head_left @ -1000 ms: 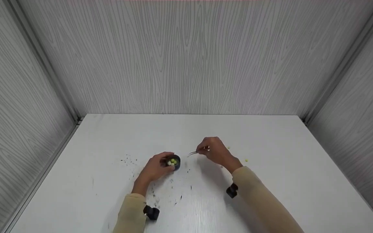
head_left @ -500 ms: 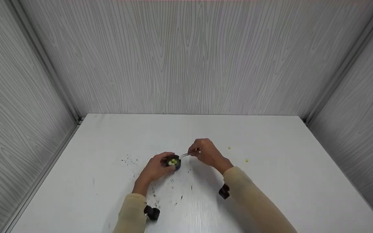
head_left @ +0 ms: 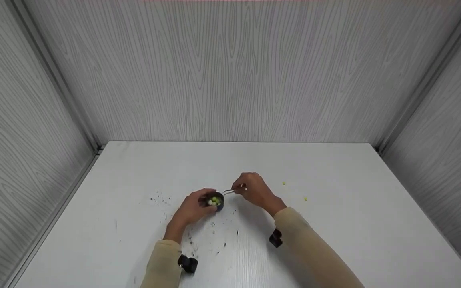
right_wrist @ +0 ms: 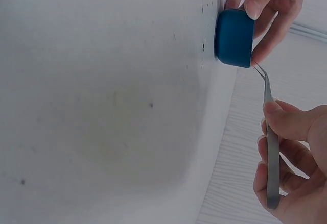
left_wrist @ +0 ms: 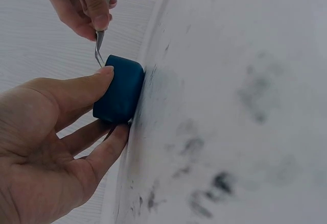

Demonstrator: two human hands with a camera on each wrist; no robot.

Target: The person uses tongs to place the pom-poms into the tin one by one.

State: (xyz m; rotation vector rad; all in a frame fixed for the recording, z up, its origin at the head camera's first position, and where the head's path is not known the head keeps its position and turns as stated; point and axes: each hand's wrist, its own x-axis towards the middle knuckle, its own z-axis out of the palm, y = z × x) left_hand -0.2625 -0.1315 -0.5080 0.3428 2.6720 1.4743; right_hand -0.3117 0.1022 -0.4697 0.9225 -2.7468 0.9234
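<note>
My left hand [head_left: 193, 207] grips a small dark blue cup [left_wrist: 122, 89] on the table, thumb on one side and fingers on the other. Several green and white beads [head_left: 214, 199] lie inside it in the head view. From the right, my right hand [head_left: 254, 191] pinches a pair of bent-tip metal tweezers [right_wrist: 273, 157] between thumb and fingers. Their tips are at the cup's rim, nearest its far right side. Whether anything sits between the tips is too small to tell.
Two yellow-green beads, a farther one [head_left: 283, 183] and a nearer one [head_left: 305, 199], lie on the white table [head_left: 334, 168] right of the right hand. Dark specks and smudges [head_left: 192, 248] mark the surface around the cup. Grey wood-grain panels [head_left: 230, 80] enclose the back and sides.
My right hand has moved left, carrying the tweezers' tips from beside the cup to its rim, then nearly stopped there. The left hand and cup have stayed almost still.
</note>
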